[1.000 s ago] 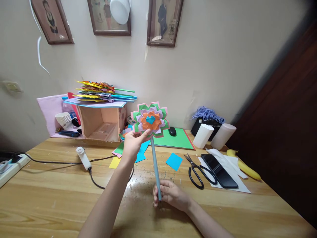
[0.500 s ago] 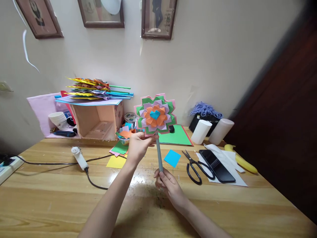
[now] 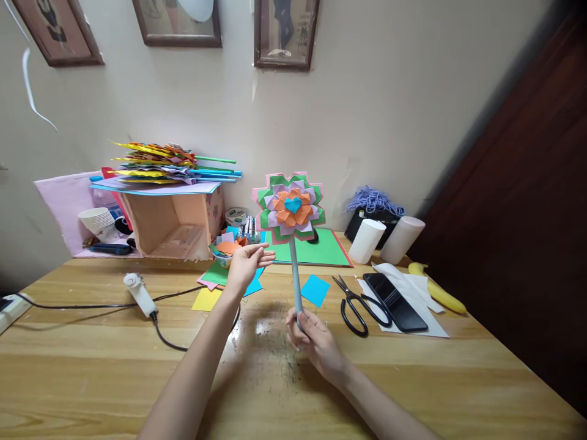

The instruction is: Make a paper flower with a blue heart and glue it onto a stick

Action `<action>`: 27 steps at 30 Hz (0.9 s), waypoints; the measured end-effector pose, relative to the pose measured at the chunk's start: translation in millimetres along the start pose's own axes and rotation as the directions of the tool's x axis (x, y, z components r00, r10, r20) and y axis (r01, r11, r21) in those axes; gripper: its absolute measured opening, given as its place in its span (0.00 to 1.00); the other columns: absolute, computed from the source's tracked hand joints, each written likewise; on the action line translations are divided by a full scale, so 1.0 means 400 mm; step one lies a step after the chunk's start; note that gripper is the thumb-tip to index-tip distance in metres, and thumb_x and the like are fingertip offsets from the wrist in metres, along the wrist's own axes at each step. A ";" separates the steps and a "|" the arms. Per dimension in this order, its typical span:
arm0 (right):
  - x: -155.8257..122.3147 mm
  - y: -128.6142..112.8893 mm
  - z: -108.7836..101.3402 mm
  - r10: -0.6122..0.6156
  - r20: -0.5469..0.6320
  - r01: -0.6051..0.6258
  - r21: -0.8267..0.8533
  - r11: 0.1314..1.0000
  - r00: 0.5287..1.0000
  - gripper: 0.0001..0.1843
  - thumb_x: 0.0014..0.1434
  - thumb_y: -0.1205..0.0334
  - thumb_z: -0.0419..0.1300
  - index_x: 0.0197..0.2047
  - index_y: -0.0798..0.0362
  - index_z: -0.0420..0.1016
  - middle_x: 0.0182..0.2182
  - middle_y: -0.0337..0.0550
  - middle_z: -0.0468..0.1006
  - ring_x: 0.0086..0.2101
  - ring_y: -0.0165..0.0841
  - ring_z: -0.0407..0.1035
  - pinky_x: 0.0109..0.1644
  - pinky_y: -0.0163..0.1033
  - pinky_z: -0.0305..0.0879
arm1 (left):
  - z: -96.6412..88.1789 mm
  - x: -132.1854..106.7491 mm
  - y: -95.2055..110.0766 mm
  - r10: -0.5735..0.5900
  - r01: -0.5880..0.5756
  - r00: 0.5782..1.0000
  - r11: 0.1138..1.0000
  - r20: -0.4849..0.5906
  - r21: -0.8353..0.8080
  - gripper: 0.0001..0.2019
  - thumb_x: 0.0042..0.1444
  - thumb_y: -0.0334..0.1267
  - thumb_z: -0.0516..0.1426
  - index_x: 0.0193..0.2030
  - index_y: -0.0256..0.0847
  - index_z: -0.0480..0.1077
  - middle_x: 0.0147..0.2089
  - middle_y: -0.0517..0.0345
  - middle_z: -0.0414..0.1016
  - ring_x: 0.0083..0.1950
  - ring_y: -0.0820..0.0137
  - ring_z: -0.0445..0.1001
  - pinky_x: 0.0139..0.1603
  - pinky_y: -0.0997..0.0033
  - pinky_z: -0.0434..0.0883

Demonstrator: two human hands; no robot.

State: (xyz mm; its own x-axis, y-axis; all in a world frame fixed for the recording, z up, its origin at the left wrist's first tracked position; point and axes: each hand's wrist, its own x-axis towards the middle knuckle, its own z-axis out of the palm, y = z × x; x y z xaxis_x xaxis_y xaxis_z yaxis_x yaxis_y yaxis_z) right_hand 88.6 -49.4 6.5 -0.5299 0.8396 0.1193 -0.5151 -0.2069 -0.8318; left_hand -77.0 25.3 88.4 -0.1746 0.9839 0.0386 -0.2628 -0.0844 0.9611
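My right hand grips the lower end of a grey-blue stick and holds it upright over the wooden table. At the stick's top sits a layered paper flower, pink, green, lilac and orange with a blue heart in the middle. My left hand hovers just left of the stick and below the flower, fingers stretched out and apart, touching nothing.
Scissors, a blue paper square, a black phone on white paper and a banana lie to the right. A glue gun with its cable lies left. A box topped with several paper flowers stands at the wall.
My left hand let go of the flower's lower edge and drew back to the left, opening. The flower now stands upright, held by the right hand alone.
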 end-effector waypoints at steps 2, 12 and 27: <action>-0.005 -0.001 0.007 0.031 0.028 -0.032 0.016 0.999 0.999 0.15 0.58 0.51 0.54 0.34 0.56 0.71 0.16 0.30 0.49 0.19 0.24 0.45 0.27 0.33 0.49 | 0.000 0.000 -0.007 -0.018 0.019 0.999 0.999 0.030 -0.027 0.12 0.46 0.38 0.62 0.34 0.31 0.72 0.31 0.43 0.79 0.34 0.62 0.78 0.37 0.65 0.73; -0.023 0.017 0.028 0.124 0.228 -0.167 0.178 0.970 0.966 0.14 0.60 0.56 0.54 0.34 0.58 0.73 0.14 0.29 0.49 0.16 0.23 0.43 0.22 0.32 0.46 | 0.060 -0.065 0.008 -0.172 0.350 0.863 0.882 0.476 -0.316 0.13 0.53 0.39 0.57 0.45 0.39 0.73 0.39 0.52 0.76 0.38 0.73 0.74 0.44 0.75 0.70; -0.023 0.000 0.025 0.150 0.198 -0.183 0.160 0.970 0.969 0.14 0.56 0.52 0.57 0.32 0.56 0.72 0.13 0.28 0.49 0.16 0.22 0.43 0.22 0.31 0.49 | 0.019 0.002 -0.056 -0.255 0.276 0.960 0.928 0.115 -0.250 0.04 0.40 0.26 0.63 0.26 0.31 0.73 0.24 0.59 0.68 0.22 0.85 0.62 0.20 0.88 0.60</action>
State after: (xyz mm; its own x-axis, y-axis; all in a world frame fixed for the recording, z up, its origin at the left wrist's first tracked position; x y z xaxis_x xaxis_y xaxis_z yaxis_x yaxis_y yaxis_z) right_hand 86.8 -62.3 10.8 -0.7240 0.6827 0.0984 -0.5108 -0.4348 -0.7417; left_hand -63.9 29.0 69.2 0.0082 0.9843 -0.1765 -0.5293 0.1541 0.8343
